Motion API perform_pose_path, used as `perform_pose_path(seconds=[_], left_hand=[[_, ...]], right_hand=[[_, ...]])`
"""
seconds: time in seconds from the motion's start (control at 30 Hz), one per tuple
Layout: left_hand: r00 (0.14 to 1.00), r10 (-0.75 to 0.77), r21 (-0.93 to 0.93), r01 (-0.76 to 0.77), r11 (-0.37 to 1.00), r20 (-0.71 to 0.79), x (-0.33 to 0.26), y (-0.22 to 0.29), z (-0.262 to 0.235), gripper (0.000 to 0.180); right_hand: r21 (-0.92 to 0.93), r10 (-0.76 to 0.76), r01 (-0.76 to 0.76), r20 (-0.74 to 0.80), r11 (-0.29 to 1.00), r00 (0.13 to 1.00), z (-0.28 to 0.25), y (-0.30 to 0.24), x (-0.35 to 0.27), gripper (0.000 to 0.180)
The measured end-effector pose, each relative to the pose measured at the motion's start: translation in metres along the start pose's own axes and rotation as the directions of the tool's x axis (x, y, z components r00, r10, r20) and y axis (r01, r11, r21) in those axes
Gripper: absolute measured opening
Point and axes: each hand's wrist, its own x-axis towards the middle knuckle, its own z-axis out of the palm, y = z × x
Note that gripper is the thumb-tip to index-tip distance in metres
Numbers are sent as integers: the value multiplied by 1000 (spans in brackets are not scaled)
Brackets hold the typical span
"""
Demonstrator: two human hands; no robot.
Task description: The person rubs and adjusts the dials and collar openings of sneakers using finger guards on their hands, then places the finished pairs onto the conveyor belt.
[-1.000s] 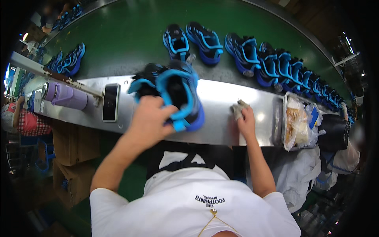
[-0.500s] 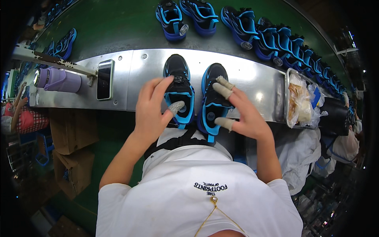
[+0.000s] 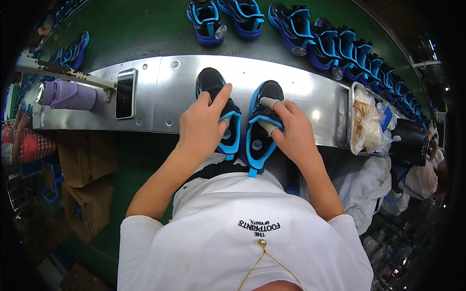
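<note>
Two black sneakers with blue trim stand side by side on the steel ledge (image 3: 167,104), toes pointing away from me and heels over its near edge. My left hand (image 3: 201,121) is closed on the left sneaker (image 3: 209,80), thumb tucked in its opening and fingers across the laces, hiding much of its upper. My right hand (image 3: 293,131) pinches the tongue area of the right sneaker (image 3: 268,91), thumb inside the opening and a fingertip on top. Pale cloth-like covers wrap several of my fingertips. A round sticker shows on each insole.
Beyond the ledge, a green belt (image 3: 145,34) carries a row of matching sneakers (image 3: 330,46). On the left are a phone (image 3: 125,94), a lilac bottle (image 3: 73,95) and a chipped metal bar (image 3: 63,72). A metal tray (image 3: 353,121) with plastic bags sits right; cardboard boxes (image 3: 87,160) stand below left.
Both hands have closed in on the sneakers: the left thumb has gone into the left opening, and the right fingers have drawn together on the right tongue. Sneakers on the belt have shifted slightly left.
</note>
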Motion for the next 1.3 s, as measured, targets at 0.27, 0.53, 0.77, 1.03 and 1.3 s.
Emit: perform_pose_path(seconds=[0.27,0.53,0.77,1.03,1.3], left_hand=[[999,28,-81,-26,996,24,-1,-1,18,46],[973,226,14,-225,974,-56,40,-20,18,50],[980,197,5,-197,980,8,27,-18,23,46],[974,228,74,-228,971,3,26,-15,33,43],[975,223,24,-223,975,7,25,-24,30,45]], right_hand=[[162,13,0,-83,987,996,12,1,4,40],[134,-52,72,-148,988,988,23,-1,10,41],[130,47,-46,-8,990,999,18,-9,22,42],[20,-141,142,-58,990,988,36,-25,-12,50],[-85,-154,155,14,984,988,36,-18,6,47]])
